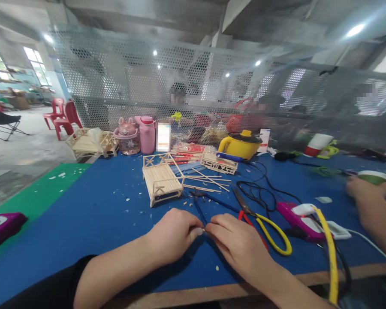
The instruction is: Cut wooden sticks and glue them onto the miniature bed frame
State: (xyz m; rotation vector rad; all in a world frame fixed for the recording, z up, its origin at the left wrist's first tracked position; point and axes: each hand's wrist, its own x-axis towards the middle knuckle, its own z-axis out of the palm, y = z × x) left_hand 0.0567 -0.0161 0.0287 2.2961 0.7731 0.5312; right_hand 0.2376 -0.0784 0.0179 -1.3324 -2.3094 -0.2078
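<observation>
My left hand point(176, 237) and my right hand point(238, 244) meet fingertip to fingertip above the blue tabletop, both closed in a pinch. Whatever lies between the fingertips is too small to make out. Just beyond them lie pliers with dark blue handles point(197, 207), partly hidden by my fingers. Scissors point(262, 221) with yellow and red handles rest beside my right hand, which covers part of the red handle. Farther out stands a miniature bed made of thin wooden sticks point(163, 180), with loose wooden sticks point(209, 182) to its right.
A pink jug point(147, 135), a yellow pot point(241, 145) and another stick model point(91, 143) stand along the back, before a perforated screen point(131, 81). A purple power strip point(304, 222) and cables lie right. Another person's hand point(366, 191) reaches in near a green-and-white roll point(375, 177).
</observation>
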